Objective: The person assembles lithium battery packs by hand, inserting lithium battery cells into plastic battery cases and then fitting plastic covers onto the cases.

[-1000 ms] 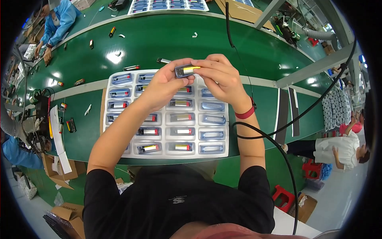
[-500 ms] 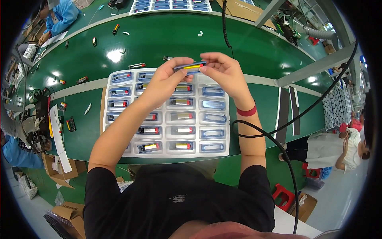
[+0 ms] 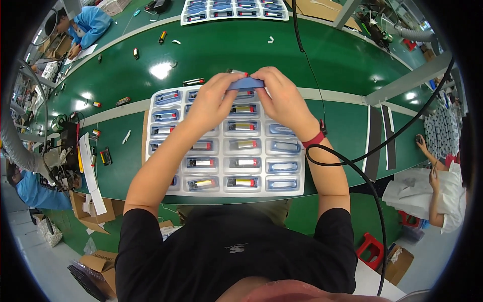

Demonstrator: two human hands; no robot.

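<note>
You held a small flat blue rectangular piece [image 3: 245,83] between both hands: left hand [image 3: 214,103] and right hand [image 3: 283,97] fingers pinched shut on its ends. It sat raised over the far edge of the white moulded plastic tray [image 3: 229,143] (pockets mostly filled) on the green desk [image 3: 221,48].

A second white tray [image 3: 235,10] of small parts lies at the far edge of the green desk [image 3: 211,50]. Loose small pieces [image 3: 162,36] dot the desk's far left. A black cable [image 3: 347,161] loops at the right, cardboard boxes [image 3: 95,261] sit on the floor near left, and a red stool [image 3: 370,249] stands near right
</note>
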